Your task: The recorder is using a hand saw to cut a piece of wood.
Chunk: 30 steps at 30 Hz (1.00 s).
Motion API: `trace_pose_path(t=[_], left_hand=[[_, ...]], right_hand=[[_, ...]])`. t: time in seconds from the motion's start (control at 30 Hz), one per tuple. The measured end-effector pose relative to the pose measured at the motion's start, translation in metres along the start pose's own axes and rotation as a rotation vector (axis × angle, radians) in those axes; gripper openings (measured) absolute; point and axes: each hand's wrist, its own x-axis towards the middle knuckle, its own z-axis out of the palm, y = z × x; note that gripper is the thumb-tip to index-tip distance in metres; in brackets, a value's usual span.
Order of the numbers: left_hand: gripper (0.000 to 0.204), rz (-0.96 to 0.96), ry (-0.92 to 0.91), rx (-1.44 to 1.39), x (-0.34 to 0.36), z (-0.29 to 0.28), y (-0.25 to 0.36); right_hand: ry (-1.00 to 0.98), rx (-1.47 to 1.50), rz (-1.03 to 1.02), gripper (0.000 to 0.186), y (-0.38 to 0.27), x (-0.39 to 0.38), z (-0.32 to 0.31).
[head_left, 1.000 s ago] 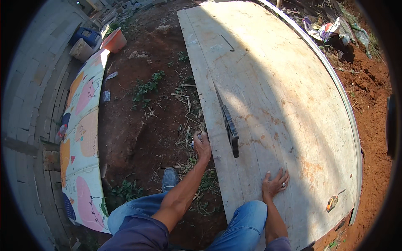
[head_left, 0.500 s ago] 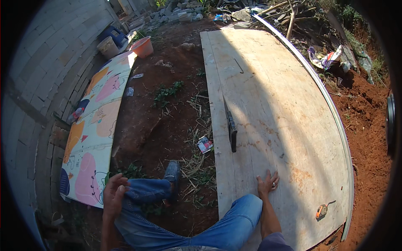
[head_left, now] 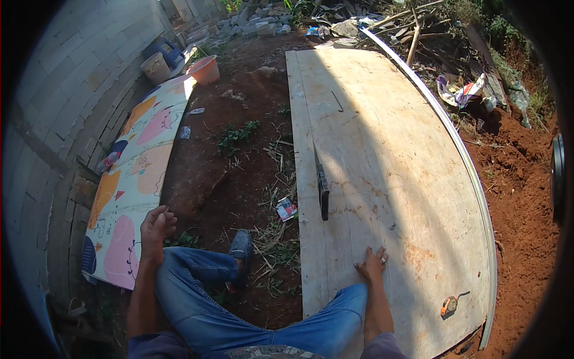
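My right hand (head_left: pixel 373 264), with a ring on one finger, rests palm down with fingers spread on a large wooden board (head_left: pixel 365 143). Ahead of it stands a hand saw (head_left: pixel 323 194), its dark handle toward me and its blade seen almost edge-on. To the right on the same board lies an orange and black tape measure (head_left: pixel 448 307), and a thin bent metal rod (head_left: pixel 338 102) is farther up. My left hand (head_left: pixel 156 232) hovers above my left knee with its fingers curled in; anything inside them is hidden.
A patterned foam-like panel (head_left: pixel 139 203) lies at the left beside a block wall (head_left: pixel 66 78). An orange bucket (head_left: pixel 204 70) is at its far end. A long pale strip (head_left: pixel 442 113) borders the board's right edge. Rubble (head_left: pixel 263 24) and branches (head_left: pixel 414 36) lie beyond.
My left hand has moved up and slightly left, its fingers curling more tightly. My right hand stays flat on the board, a little left in the picture. The view has shifted slightly.
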Motion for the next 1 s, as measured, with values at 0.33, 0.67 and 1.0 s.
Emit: trace_pose_path(t=[0.33, 0.67, 1.0], left_hand=[[0.030, 0.138, -0.038, 0.120, 0.027, 0.072, 0.030], [0.038, 0.249, -0.316, -0.228, 0.046, 0.225, 0.092], [0.025, 0.492, -0.339, -0.065, 0.022, 0.218, 0.079]], right_hand=[[0.053, 0.038, -0.041, 0.093, -0.001, 0.007, 0.006], [0.070, 0.003, -0.054, 0.095, 0.008, -0.004, 0.009], [0.334, 0.610, -0.606, 0.089, -0.166, 0.022, -0.027]])
